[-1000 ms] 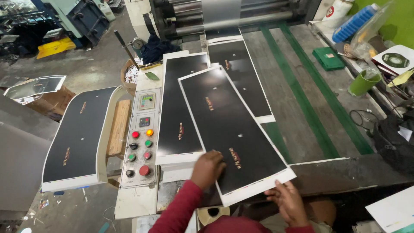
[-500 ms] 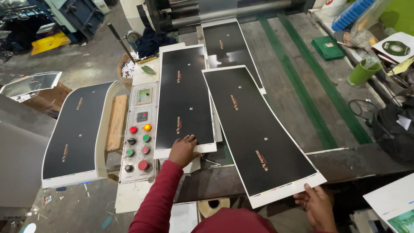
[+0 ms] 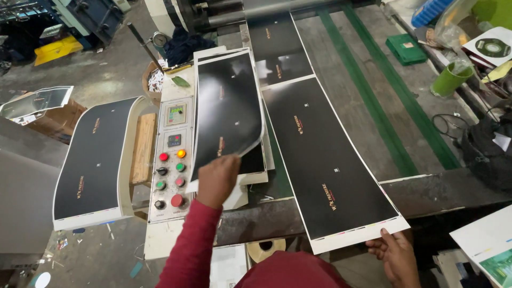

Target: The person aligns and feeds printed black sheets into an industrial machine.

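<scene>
My left hand grips the near corner of a glossy black printed sheet and lifts it off the stack of like sheets beside the control panel; the sheet bows upward. My right hand holds the near white edge of a long black sheet that lies along the conveyor table. Behind it, another black sheet comes out from the machine rollers. My sleeve is red.
A control panel with coloured buttons sits left of the stack. A further black sheet rests on a curved stand at the left. Green belts run along the table. A green cup, cables and clutter lie at the right.
My left hand has closed on the stack's top sheet and raised its near corner. My right hand has drawn the long sheet further toward me and to the right.
</scene>
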